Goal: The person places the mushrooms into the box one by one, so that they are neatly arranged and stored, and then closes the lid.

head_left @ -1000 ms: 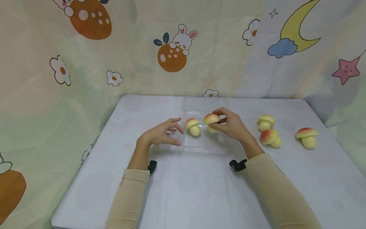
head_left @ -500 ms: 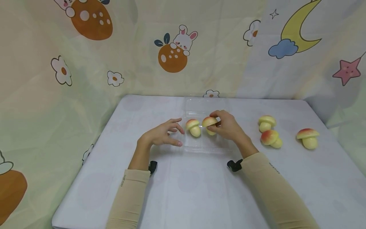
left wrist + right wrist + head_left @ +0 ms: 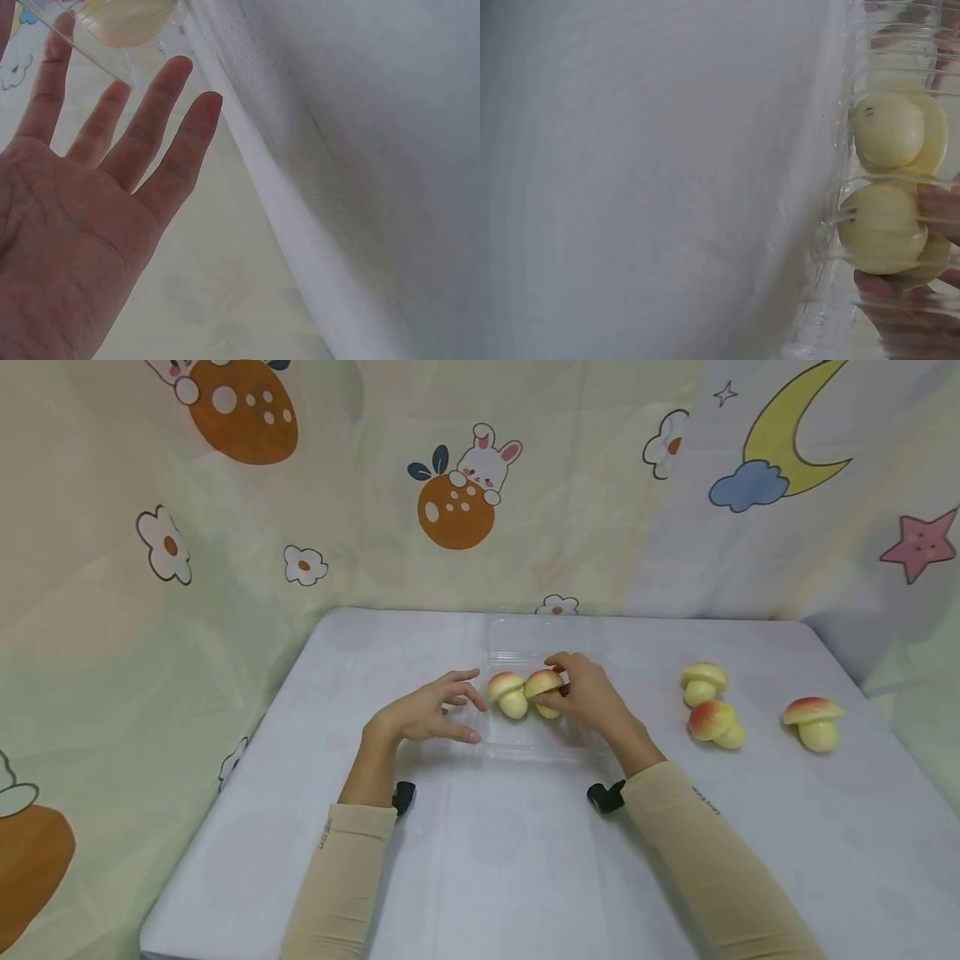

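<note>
In the head view my right hand (image 3: 588,693) pinches a yellow toy mushroom (image 3: 542,687) with a reddish cap. It is inside a clear plastic box (image 3: 540,745), right beside another toy mushroom (image 3: 507,695). Through the clear wall, the right wrist view shows both pale stems, with fingertips (image 3: 881,289) at the nearer one. My left hand (image 3: 423,708) is held at the box's left side, fingers spread and holding nothing. Its palm and straight fingers (image 3: 139,142) show in the left wrist view, near the box's edge.
Two toy mushrooms, one (image 3: 703,683) behind the other (image 3: 716,724), lie on the white-covered table (image 3: 480,877) to the right of the box. Farther right lies one more mushroom (image 3: 814,724). The box's clear lid (image 3: 543,633) lies back behind it, near a patterned curtain (image 3: 360,485).
My right hand has moved left and slightly down with its mushroom, bringing it up against the other one in the box. The left hand has stayed in place.
</note>
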Available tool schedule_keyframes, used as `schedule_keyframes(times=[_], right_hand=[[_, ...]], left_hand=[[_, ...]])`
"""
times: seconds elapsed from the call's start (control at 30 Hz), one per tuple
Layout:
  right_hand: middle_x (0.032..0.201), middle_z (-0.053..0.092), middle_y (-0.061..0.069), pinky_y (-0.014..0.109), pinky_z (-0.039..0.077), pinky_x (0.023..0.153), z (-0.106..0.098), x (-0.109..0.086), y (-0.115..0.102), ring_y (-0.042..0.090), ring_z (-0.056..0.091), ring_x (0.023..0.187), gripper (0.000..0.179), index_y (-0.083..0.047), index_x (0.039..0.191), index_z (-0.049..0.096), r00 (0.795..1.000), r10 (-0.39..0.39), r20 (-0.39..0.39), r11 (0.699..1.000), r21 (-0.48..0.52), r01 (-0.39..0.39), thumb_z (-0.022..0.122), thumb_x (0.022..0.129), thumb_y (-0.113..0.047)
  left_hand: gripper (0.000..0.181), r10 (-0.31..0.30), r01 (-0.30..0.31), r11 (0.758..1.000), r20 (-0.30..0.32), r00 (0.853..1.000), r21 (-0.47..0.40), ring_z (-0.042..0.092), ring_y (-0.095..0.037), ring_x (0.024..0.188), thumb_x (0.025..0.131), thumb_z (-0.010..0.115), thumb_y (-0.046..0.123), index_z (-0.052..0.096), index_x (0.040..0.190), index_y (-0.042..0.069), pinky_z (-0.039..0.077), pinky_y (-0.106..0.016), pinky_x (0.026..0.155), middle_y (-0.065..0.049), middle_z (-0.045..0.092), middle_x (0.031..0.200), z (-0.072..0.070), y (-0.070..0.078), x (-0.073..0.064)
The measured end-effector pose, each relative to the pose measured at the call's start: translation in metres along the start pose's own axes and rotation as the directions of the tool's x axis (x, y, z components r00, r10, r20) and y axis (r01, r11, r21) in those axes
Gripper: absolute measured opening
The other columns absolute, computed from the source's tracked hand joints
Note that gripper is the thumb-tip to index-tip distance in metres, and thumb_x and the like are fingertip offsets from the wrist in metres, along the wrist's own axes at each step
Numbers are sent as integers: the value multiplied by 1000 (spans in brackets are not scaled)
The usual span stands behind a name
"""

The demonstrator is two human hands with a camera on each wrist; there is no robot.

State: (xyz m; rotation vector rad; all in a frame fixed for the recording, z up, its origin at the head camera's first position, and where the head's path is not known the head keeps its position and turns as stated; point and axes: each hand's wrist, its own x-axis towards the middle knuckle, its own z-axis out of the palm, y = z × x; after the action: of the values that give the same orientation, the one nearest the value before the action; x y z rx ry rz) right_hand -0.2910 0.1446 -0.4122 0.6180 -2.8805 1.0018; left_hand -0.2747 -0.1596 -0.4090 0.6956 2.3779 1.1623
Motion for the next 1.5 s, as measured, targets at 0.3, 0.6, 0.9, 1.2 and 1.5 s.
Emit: schedule_keyframes(times=[0.3,0.6,0.9,1.2,1.5], right_hand=[[130,57,22,48,57,95,-5,-3,-2,37,72,103,68,0,144,51,999,28,33,1000,11,-28,83,89,-23],[139,53,26,51,56,97,-20,-7,-1,43,68,113,67,0,148,46,993,31,110,999,-19,-29,78,92,-18],[136,55,26,52,58,93,-38,-15,-1,44,68,112,62,1,146,48,994,-12,112,996,-85,22,76,94,-15],[136,55,20,51,59,93,-49,-23,-3,42,64,118,57,-2,145,51,995,-28,91,997,-73,35,75,95,-17],[133,58,18,55,55,97,-61,-40,3,42,63,118,50,-2,140,55,997,-81,-6,994,-72,81,74,96,-15]], left_hand=[[53,1,-1,1000,1,1000,10,47,-38,143,82,88,37,68,124,12,37,-56,118,1,18,171,0,2,0],[53,10,-10,1000,4,1000,25,47,-38,143,82,88,37,67,124,13,37,-55,118,0,17,171,0,1,1],[53,7,-7,1000,14,1000,26,46,-39,143,83,88,37,66,125,13,37,-55,118,-1,16,172,1,0,1],[54,8,-8,1000,11,1000,23,46,-40,143,83,87,37,66,126,12,36,-56,119,-1,16,172,-2,0,-2],[54,1,-1,1000,6,1000,22,46,-38,143,82,88,38,67,125,12,37,-55,119,1,17,171,-1,2,-3]])
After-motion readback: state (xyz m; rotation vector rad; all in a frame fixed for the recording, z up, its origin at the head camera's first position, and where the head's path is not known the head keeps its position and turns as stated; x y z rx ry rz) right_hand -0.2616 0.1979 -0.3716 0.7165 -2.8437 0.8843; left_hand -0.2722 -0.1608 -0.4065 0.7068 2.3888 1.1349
